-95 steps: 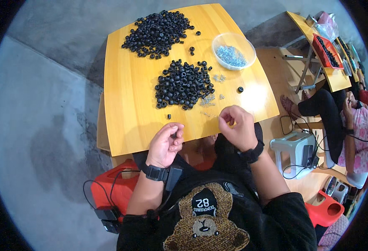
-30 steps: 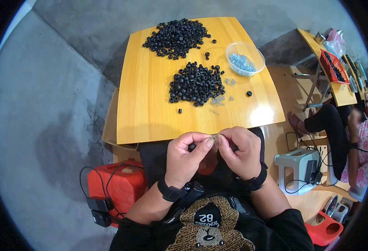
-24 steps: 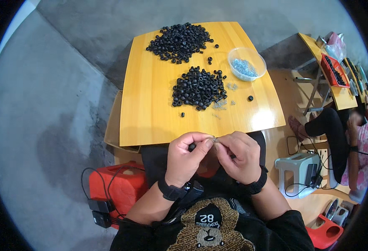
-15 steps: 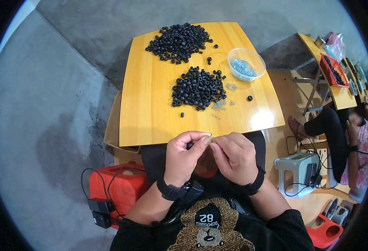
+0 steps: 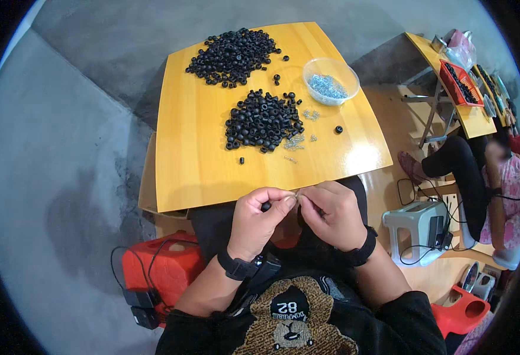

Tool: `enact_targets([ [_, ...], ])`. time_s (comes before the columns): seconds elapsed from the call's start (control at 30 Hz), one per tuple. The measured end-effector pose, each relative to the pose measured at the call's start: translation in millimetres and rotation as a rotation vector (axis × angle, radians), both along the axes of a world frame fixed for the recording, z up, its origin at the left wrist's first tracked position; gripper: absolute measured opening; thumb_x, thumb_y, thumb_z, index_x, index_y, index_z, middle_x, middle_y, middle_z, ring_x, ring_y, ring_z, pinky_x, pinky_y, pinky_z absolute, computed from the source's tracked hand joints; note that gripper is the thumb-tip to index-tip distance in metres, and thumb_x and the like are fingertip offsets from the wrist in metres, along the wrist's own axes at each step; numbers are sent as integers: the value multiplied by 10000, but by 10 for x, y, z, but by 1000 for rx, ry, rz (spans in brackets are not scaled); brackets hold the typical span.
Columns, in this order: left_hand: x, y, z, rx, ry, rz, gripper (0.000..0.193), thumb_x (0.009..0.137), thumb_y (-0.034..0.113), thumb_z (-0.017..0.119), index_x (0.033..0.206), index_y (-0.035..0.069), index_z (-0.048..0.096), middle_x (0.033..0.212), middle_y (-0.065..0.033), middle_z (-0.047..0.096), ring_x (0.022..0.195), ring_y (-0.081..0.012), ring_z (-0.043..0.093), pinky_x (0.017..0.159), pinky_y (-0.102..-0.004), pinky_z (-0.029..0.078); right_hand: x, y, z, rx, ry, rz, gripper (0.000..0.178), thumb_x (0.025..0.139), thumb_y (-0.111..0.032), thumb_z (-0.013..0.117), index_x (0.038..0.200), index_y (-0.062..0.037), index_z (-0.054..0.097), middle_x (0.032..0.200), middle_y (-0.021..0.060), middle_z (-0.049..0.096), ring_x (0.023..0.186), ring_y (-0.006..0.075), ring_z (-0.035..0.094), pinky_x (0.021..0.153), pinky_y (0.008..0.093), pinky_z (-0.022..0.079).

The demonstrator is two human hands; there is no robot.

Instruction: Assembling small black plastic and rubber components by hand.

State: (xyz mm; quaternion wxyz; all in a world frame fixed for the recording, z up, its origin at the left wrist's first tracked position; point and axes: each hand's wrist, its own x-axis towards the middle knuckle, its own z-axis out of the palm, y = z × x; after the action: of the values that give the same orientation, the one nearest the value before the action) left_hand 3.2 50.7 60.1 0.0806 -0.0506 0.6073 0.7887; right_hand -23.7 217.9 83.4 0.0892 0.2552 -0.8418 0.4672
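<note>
My left hand (image 5: 256, 220) and my right hand (image 5: 332, 216) meet over my lap, just off the table's near edge. Thumb and forefinger of each are pinched together, tip to tip, around something tiny. Inside the curl of my left fingers shows a small black plastic part (image 5: 266, 206). What my right fingertips grip is too small to make out. Ahead on the wooden table (image 5: 200, 142) lies a heap of small black round parts (image 5: 264, 121). Tiny silvery pieces (image 5: 294, 142) are scattered beside that heap.
A larger heap of black parts (image 5: 233, 56) lies at the far left. A clear plastic bowl (image 5: 350, 76) of silvery pieces stands far right. A red stool (image 5: 159, 266) and a grey stool (image 5: 411, 228) flank me. Another person (image 5: 499, 207) sits at the right by a second table (image 5: 477, 120).
The view has shifted, so the table and its heaps appear slightly further left. My hands stay pinched together, with only a slight shift of the right fingers.
</note>
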Motion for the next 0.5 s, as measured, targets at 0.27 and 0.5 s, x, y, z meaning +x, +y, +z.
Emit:
enact_targets([
  [0.27, -189, -62, -116, 165, -246, -17, 178, 883, 115, 595, 1015, -3, 610, 812, -3, 585, 681, -69, 513, 648, -195, 437, -245, 131, -198, 153, -8, -74, 120, 787, -82, 600, 701, -1, 576, 620, 172, 537, 609, 352, 538, 554, 426, 435],
  [0.5, -300, -302, -293, 604, -438, 119, 316, 915, 74, 452, 1207, -37, 492, 957, -71, 549, 770, -109, 494, 677, -208, 442, -739, 304, -537, 338, -27, -224, 173, 821, -164, 581, 715, -33, 620, 631, 149, 548, 640, 327, 560, 594, 420, 457],
])
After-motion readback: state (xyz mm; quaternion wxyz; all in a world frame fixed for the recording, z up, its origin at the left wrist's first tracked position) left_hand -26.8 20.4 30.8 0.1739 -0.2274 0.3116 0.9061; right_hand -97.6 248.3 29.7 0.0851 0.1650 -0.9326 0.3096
